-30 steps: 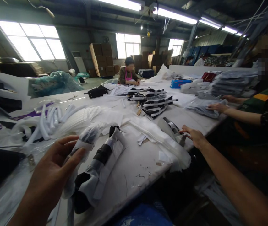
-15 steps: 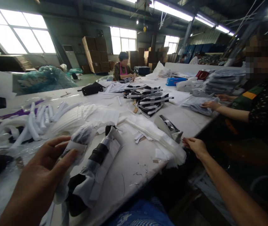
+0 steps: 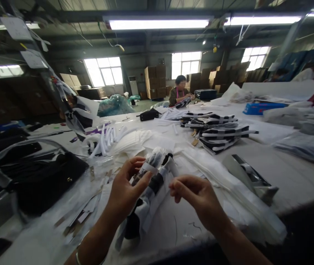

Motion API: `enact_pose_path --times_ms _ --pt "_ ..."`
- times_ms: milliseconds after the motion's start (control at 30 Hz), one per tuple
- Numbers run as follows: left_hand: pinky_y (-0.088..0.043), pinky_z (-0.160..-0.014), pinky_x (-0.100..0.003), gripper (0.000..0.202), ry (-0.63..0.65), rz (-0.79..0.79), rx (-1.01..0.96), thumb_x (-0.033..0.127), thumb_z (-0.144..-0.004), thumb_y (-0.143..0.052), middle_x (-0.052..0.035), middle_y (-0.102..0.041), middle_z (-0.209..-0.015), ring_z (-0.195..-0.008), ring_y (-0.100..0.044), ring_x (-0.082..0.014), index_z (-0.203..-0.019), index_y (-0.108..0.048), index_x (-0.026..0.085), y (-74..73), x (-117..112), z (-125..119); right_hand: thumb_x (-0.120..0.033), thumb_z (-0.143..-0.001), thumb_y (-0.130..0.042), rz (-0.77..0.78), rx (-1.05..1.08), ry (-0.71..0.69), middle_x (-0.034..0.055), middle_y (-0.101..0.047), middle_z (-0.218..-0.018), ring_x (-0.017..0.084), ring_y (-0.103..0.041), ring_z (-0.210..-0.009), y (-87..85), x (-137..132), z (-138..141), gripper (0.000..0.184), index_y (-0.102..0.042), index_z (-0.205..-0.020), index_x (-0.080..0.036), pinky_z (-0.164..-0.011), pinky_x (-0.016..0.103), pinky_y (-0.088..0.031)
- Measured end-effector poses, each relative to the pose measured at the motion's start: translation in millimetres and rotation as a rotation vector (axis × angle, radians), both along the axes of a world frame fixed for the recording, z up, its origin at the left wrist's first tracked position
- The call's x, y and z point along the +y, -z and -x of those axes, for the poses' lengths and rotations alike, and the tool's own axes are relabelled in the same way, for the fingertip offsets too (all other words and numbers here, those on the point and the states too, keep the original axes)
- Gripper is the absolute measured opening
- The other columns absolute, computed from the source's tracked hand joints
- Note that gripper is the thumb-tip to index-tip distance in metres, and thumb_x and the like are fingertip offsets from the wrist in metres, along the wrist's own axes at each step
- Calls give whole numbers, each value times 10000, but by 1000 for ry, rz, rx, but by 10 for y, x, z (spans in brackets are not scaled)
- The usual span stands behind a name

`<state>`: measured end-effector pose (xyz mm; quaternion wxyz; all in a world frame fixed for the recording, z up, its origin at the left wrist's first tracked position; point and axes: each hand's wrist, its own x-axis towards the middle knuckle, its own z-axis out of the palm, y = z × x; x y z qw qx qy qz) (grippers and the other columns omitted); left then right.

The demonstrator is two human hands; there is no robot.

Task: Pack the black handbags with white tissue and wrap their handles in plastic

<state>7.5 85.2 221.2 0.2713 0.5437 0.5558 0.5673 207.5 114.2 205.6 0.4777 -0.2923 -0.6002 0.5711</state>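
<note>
My left hand [image 3: 125, 189] is closed around a plastic-wrapped bundle [image 3: 154, 158] with a white band about it. Just to its right, a black strap piece wrapped in white sheeting [image 3: 132, 226] lies lengthwise on the table. My right hand [image 3: 197, 193] hovers to the right of both, fingers pinched together; anything between the fingertips is too small to make out. A grey tape dispenser [image 3: 252, 178] stands farther right, beside a long stack of white foam sheeting [image 3: 225, 180].
A black handbag [image 3: 49, 180] sits at the left. Beyond my hands are white tubes [image 3: 105, 140] and a pile of black-and-white wrapped straps [image 3: 220, 129]. A blue box [image 3: 264, 108] stands farther back. Across the table a person [image 3: 181, 92] handles something.
My right hand has come away from the tape dispenser, leftward to beside the bundle. My left hand still holds the bundle. The view has swung left.
</note>
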Motion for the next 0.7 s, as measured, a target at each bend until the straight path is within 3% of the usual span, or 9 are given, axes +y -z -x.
enact_pose_path --times_ms 100,200,400,567,700 --pt "-511 -831 -297 383 0 -32 59 341 -808 -742 -18 -690 -983 -905 -668 -182 -1145 -589 241 35 -11 -5 -430 -821 -759 -11 23 -11 28 -699 -662 106 -598 -566 -94 59 306 269 -753 -775 -165 -566 217 -504" --pt "-506 -856 -292 355 -7 -68 76 323 -804 -748 -17 -685 -967 -917 -659 -179 -1118 -605 238 49 -25 6 -445 -819 -756 -18 -8 8 17 -678 -634 104 -581 -550 -83 116 405 295 -744 -742 -160 -548 217 -484" --pt "-544 -803 -297 350 14 -54 62 330 -769 -773 -33 -702 -938 -893 -681 -203 -1073 -630 230 35 -79 46 -514 -789 -763 36 -142 -38 15 -662 -575 101 -563 -481 -81 162 376 384 -711 -662 -156 -484 214 -451" --pt "-555 -811 -311 398 -57 -31 11 384 -732 -800 -28 -713 -916 -875 -695 -211 -1063 -637 235 47 -120 -9 -567 -694 -811 177 -142 -109 4 -655 -554 91 -550 -432 -89 173 330 428 -717 -660 -150 -439 202 -443" --pt "-550 -814 -297 474 -69 6 4 448 -692 -827 -27 -720 -966 -923 -694 -215 -1072 -628 247 56 -128 -36 -576 -635 -840 196 -138 -117 -4 -656 -550 94 -553 -427 -34 217 306 439 -720 -655 -154 -436 205 -446"
